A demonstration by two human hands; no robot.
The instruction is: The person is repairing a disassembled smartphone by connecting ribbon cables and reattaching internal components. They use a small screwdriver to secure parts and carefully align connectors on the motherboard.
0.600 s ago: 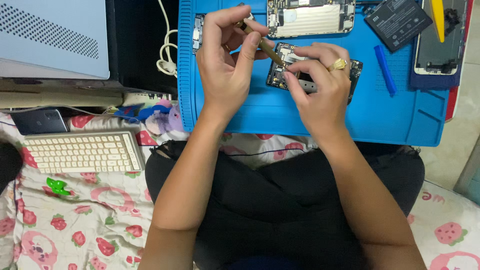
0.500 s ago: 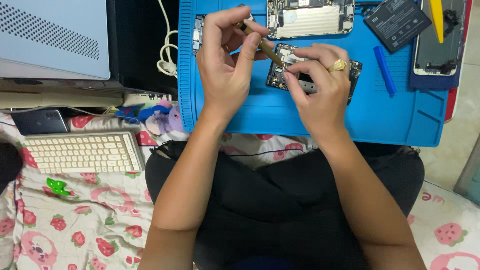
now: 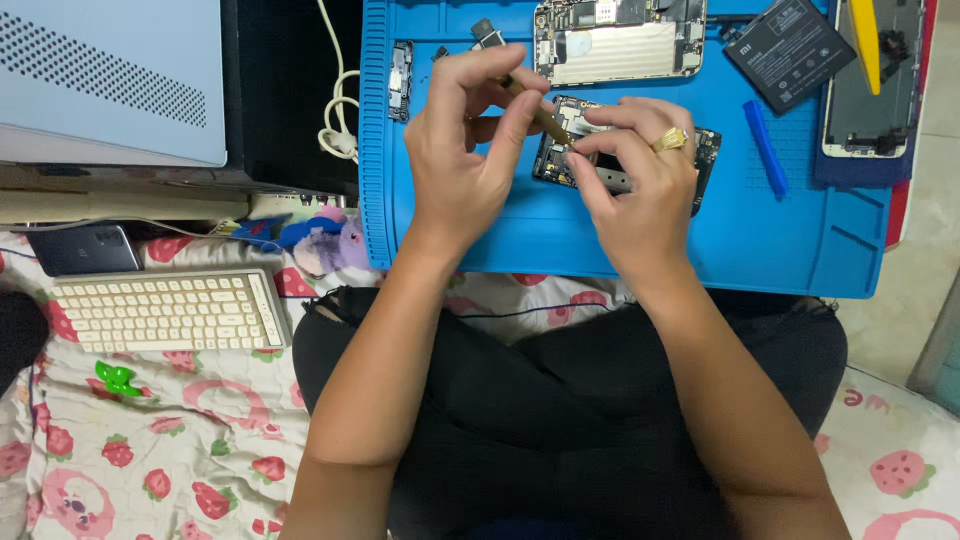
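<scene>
1. My left hand (image 3: 465,165) pinches a slim brownish tool (image 3: 535,108), a smooth thin rod, between thumb and forefinger; its tip slants down toward my right fingertips.
2. My right hand (image 3: 635,185), with a gold ring (image 3: 671,139) on one finger, grips a small dark circuit board (image 3: 570,135), flat, rectangular and studded with tiny metal parts. Thumb and fingers press it at the edges.
3. The board sits just under my fingers on the ribbed blue rubber mat (image 3: 600,245).
4. Beyond my fingertips lies an opened phone frame (image 3: 618,40) with a pale metal plate.
5. Past my right knuckles lie a flat black battery (image 3: 788,50) and a blue plastic pry stick (image 3: 765,148).
6. Both wrists bend inward, forearms rising from my lap.
</scene>
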